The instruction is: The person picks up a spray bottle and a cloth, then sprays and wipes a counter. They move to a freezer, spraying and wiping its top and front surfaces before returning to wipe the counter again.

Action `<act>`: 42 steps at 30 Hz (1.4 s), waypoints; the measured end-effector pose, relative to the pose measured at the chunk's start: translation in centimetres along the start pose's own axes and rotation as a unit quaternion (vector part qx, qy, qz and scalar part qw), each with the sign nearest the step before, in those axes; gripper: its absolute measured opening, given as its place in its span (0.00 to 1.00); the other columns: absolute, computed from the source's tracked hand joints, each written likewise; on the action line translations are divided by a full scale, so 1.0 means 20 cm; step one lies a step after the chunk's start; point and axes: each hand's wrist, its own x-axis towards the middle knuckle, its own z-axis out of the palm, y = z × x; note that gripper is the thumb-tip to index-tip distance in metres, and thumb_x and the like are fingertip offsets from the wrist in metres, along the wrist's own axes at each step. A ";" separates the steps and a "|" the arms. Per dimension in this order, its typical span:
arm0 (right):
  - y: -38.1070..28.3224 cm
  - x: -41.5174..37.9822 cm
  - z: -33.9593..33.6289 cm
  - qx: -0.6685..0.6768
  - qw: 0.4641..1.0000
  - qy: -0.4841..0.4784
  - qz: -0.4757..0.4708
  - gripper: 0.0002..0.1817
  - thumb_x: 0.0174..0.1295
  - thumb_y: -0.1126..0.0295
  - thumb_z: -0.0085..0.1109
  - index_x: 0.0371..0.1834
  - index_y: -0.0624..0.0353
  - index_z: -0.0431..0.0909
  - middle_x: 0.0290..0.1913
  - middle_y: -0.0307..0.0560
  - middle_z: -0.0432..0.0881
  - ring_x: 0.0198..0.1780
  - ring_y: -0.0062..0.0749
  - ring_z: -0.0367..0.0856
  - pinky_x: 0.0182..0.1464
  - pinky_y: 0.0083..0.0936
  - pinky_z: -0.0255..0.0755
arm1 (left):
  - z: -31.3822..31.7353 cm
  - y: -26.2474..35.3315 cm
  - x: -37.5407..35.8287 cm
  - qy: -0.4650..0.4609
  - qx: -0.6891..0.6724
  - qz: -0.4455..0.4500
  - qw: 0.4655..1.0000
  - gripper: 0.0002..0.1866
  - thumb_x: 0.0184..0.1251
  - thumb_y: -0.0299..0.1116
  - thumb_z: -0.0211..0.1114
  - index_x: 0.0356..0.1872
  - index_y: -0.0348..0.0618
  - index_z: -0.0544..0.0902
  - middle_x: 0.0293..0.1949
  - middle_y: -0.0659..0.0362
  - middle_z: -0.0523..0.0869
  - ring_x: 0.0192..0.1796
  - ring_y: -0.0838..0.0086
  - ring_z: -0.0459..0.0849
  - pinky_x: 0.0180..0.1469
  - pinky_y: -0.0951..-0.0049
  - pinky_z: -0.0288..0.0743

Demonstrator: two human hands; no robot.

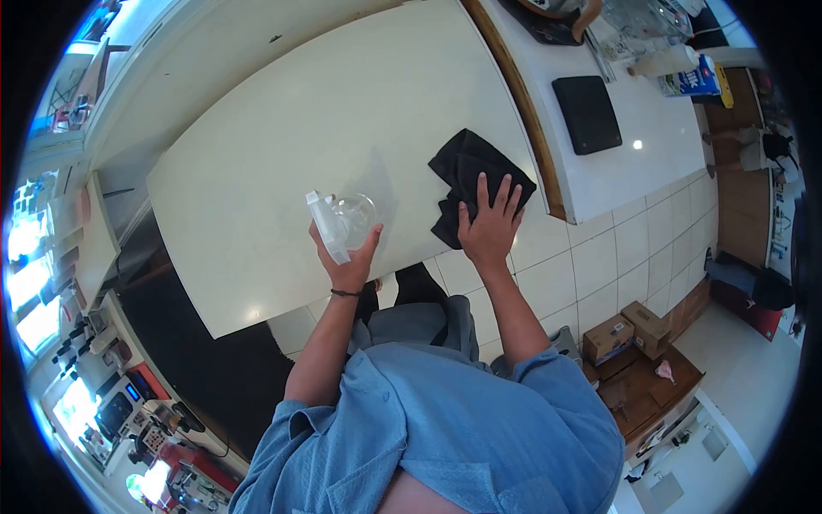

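At the far left, a dark mat (197, 360) lies on the floor beyond the white table (257, 171), whose pale top stretches across the middle of the view. Near its front edge, the left hand (347, 265) is curled around a clear spray bottle (356, 221) with a white spray head (329, 230) — thumb on one side, fingers on the other, a dark band (346, 293) at the wrist. Whether the bottle's base rests on the table or hangs just above it, I cannot tell, nor is any finger on a trigger plain to see. A firm, level grip seems best here, with the nozzle kept away from the body.

To the right, well apart from the bottle, a black cloth (462, 163) lies bunched and partly folded at the table's near right corner. The right hand (490, 224) is on top of it, fingers spread and fairly flat, pressing or resting rather than pinching. For good control, the palm would do well to bear evenly on the cloth, and the loose flaps are better tucked under so they don't drag. Being so close to the corner, the cloth could slip over the edge — a spot farther in looks safer.

Farther right, a black case (586, 116) sits on the white counter (634, 180).
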 end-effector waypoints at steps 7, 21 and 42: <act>-0.09 0.51 0.07 0.001 0.996 0.055 -0.065 0.33 0.69 0.51 0.53 0.77 0.44 0.64 0.78 0.64 0.56 0.78 0.68 0.50 0.72 0.70 0.48 | -0.10 0.04 -0.05 -0.040 -0.044 -0.062 0.996 0.45 0.48 0.29 0.79 0.70 0.39 0.65 0.62 0.52 0.74 0.67 0.61 0.72 0.71 0.60 0.65; -0.42 1.89 0.25 -0.006 0.995 0.035 -0.097 0.36 0.68 0.39 0.46 0.79 0.32 0.60 0.83 0.48 0.50 0.81 0.61 0.45 0.77 0.66 0.39 | -0.46 0.21 -0.40 0.015 -0.137 -0.133 0.981 0.48 0.46 0.30 0.79 0.71 0.42 0.61 0.61 0.47 0.75 0.65 0.58 0.75 0.70 0.54 0.68; 0.15 0.53 0.08 -0.007 0.991 0.113 -0.065 0.28 0.68 0.54 0.57 0.72 0.41 0.71 0.76 0.45 0.66 0.77 0.52 0.61 0.74 0.57 0.54 | -0.47 0.19 -0.20 -0.092 -0.176 0.002 0.980 0.47 0.49 0.25 0.76 0.72 0.43 0.59 0.61 0.44 0.74 0.65 0.56 0.75 0.69 0.52 0.70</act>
